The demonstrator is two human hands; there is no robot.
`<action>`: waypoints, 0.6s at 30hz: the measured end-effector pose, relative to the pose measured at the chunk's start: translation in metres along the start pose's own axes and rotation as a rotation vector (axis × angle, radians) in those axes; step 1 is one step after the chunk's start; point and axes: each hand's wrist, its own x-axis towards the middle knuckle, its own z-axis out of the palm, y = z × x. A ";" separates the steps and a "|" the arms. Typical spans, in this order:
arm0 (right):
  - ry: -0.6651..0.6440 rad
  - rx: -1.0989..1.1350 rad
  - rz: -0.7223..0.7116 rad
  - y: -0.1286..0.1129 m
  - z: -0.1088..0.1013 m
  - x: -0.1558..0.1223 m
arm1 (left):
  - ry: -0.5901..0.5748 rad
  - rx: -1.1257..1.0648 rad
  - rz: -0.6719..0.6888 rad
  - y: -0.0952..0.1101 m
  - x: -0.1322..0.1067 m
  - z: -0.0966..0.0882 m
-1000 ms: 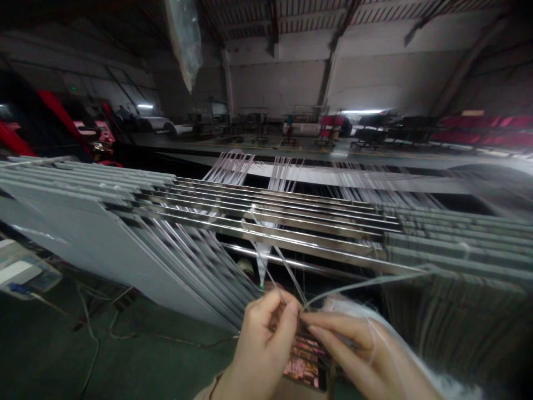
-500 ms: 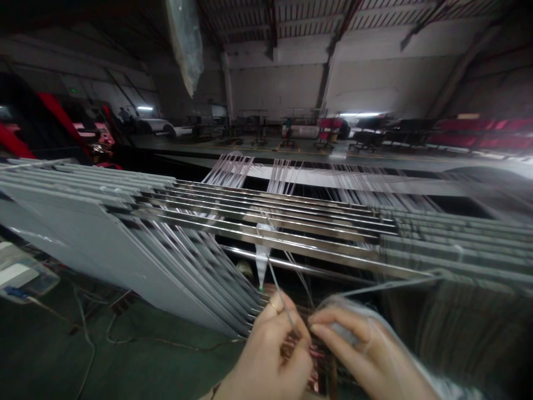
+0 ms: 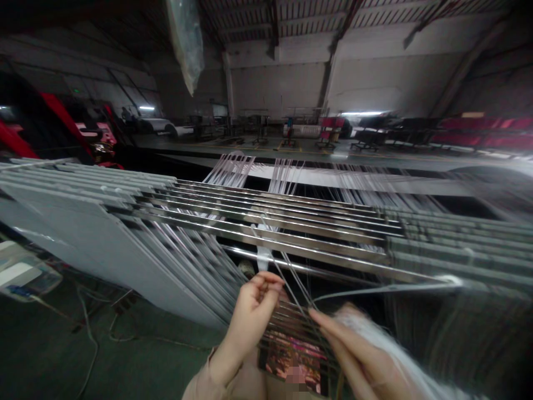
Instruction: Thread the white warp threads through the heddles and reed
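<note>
My left hand [image 3: 251, 311] is raised just below the steel bars [image 3: 291, 233] of a loom frame, fingers curled and pinched on thin metal heddle wires [image 3: 287, 278] that slant down from the bars. My right hand [image 3: 358, 355] sits lower right, blurred, its forefinger stretched toward the same wires, with a white thread [image 3: 383, 289] running from its fingertip out to the right. Loose white fibre [image 3: 395, 355] drapes over its back. A bright patterned screen [image 3: 291, 361] shows beneath both hands.
Packed grey heddles [image 3: 104, 222] fill the frame at left and more at right [image 3: 458, 244]. White warp threads [image 3: 233, 166] rise behind the bars. A pale device [image 3: 20, 275] and cables [image 3: 95, 339] lie on the green floor at left. Red machines stand in the dim hall behind.
My left hand has lifted up and away from my right, pulling wires with it. My right hand has dropped lower and to the right, and the screen below is uncovered.
</note>
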 end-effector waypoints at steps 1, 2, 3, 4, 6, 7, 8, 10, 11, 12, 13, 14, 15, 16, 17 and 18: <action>-0.021 0.030 0.018 -0.003 -0.001 0.006 | -0.014 0.026 0.021 0.002 -0.009 -0.004; -0.042 0.080 0.038 -0.007 -0.002 0.012 | -0.031 0.060 0.053 0.003 -0.018 -0.006; -0.070 0.146 0.062 -0.011 -0.003 0.017 | -0.047 0.099 0.093 0.005 -0.027 -0.009; -0.092 0.216 0.085 -0.014 -0.003 0.021 | -0.058 0.139 0.134 0.005 -0.034 -0.010; -0.116 0.320 0.128 -0.019 -0.001 0.025 | -0.075 0.206 0.210 0.007 -0.045 -0.012; -0.115 0.342 0.149 -0.020 0.001 0.026 | -0.087 0.229 0.244 0.007 -0.048 -0.012; -0.115 0.352 0.166 -0.021 0.002 0.026 | -0.101 0.246 0.274 0.007 -0.050 -0.012; -0.128 0.370 0.176 -0.022 0.005 0.028 | -0.123 0.265 0.310 0.008 -0.052 -0.012; -0.137 0.383 0.181 -0.022 0.005 0.031 | -0.132 0.272 0.321 0.008 -0.052 -0.013; -0.145 0.401 0.187 -0.023 0.005 0.034 | -0.144 0.281 0.327 0.008 -0.052 -0.013; -0.153 0.422 0.201 -0.025 0.005 0.039 | -0.163 0.292 0.333 0.008 -0.052 -0.013; -0.153 0.444 0.228 -0.027 0.004 0.043 | -0.187 0.302 0.338 0.007 -0.052 -0.013; -0.157 0.469 0.260 -0.029 0.003 0.048 | -0.210 0.311 0.339 0.007 -0.052 -0.014; -0.166 0.494 0.287 -0.031 0.002 0.052 | -0.229 0.316 0.342 0.007 -0.052 -0.014; -0.177 0.521 0.304 -0.034 0.001 0.056 | -0.238 0.318 0.344 0.007 -0.052 -0.015; -0.184 0.548 0.312 -0.036 0.001 0.058 | -0.241 0.321 0.344 0.006 -0.052 -0.016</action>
